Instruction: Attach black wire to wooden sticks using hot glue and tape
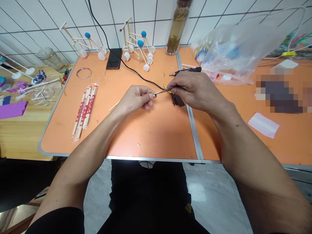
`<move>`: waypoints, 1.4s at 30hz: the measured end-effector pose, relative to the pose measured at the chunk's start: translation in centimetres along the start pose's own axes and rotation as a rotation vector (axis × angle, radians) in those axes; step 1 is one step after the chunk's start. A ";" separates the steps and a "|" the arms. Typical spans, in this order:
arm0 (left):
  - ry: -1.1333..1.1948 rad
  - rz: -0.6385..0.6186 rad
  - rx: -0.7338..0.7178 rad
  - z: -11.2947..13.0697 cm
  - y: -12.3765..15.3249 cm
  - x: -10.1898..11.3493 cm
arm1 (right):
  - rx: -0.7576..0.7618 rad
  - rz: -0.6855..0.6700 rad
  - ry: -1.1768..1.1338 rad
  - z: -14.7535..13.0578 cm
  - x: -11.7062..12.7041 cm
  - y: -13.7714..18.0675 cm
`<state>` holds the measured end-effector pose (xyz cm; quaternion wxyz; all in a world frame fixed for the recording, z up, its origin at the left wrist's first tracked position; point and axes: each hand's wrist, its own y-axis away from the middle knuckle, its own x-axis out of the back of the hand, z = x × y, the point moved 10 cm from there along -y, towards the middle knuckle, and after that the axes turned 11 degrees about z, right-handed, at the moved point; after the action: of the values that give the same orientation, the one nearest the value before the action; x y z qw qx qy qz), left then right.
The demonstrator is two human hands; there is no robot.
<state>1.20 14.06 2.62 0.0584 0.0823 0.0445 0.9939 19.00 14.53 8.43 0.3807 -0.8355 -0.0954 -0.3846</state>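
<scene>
My right hand [190,89] grips slim pointed metal tweezers [162,91], their tip aimed left. That tip meets a tiny dark piece [154,95], too small to name, between the thumb and forefinger of my left hand [140,97]. Just below my right fingers lies a black scrap [177,100], with a bit of something yellow [167,89] beside it. A black-handled tool with a pointed metal tip [186,71] rests behind my right hand. One thin wooden stick [113,106] shows by my left wrist.
Wrapped chopsticks [84,112] and a wire coil [84,73] lie left. Stick models with blue balls [140,43] [87,35], a phone [114,58] and a tall bottle [177,29] stand at the back. A plastic bag [226,52] fills the back right; a black cable [136,73] crosses the table.
</scene>
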 end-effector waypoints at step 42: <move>-0.154 0.144 -0.156 0.7 -0.3 1.1 | -0.025 0.031 0.026 0.0 -0.1 0.0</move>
<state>0.28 14.50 3.47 -0.0038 0.1566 -0.0434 0.9867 18.97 14.58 8.36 0.3774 -0.8366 -0.0726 -0.3905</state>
